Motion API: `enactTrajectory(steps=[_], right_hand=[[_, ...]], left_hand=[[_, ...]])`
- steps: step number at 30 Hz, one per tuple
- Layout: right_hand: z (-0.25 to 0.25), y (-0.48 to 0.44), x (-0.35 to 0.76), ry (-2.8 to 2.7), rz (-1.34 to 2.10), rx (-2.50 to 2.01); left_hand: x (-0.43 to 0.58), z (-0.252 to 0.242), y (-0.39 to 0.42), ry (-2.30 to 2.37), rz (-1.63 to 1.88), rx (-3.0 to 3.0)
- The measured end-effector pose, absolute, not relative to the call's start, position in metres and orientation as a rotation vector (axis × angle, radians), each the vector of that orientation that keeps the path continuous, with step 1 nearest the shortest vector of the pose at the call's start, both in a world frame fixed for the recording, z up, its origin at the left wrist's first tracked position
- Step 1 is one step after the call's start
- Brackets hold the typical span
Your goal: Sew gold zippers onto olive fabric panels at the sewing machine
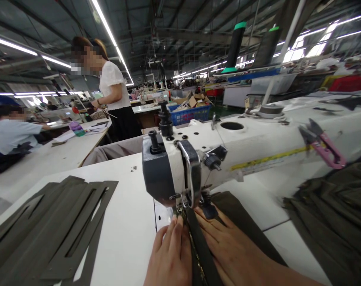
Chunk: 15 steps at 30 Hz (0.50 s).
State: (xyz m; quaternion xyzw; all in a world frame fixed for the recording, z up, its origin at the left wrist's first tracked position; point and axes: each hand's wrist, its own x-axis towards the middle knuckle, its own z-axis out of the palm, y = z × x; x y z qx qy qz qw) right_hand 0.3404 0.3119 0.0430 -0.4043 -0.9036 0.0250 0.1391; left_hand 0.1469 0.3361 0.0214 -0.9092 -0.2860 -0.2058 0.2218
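Note:
A zipper with brass-coloured teeth runs along a dark olive fabric strip under the needle area of a white sewing machine. My left hand is at the left edge of the zipper, its bent fingers together and fingertips close to the presser foot. The thumb is mostly hidden. Right of the zipper, my right hand lies flat on the olive fabric, fingers stretched toward the machine. Part of its fingertips is covered by a dark machine part. More olive fabric extends beneath and behind this hand.
Olive cut pieces with slots lie stacked on the left of the table. Pink-handled thread snips rest on the machine arm. Gathered olive cloth is at right. A person stands beyond, near a blue crate.

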Motion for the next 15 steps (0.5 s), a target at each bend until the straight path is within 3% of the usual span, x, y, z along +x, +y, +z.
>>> enactTrajectory(steps=[15], right_hand=[[0.045,0.305,0.338,-2.527,0.034,-1.238]], left_hand=[[0.155,0.03,0.332,-0.845,-0.562,-2.546]])
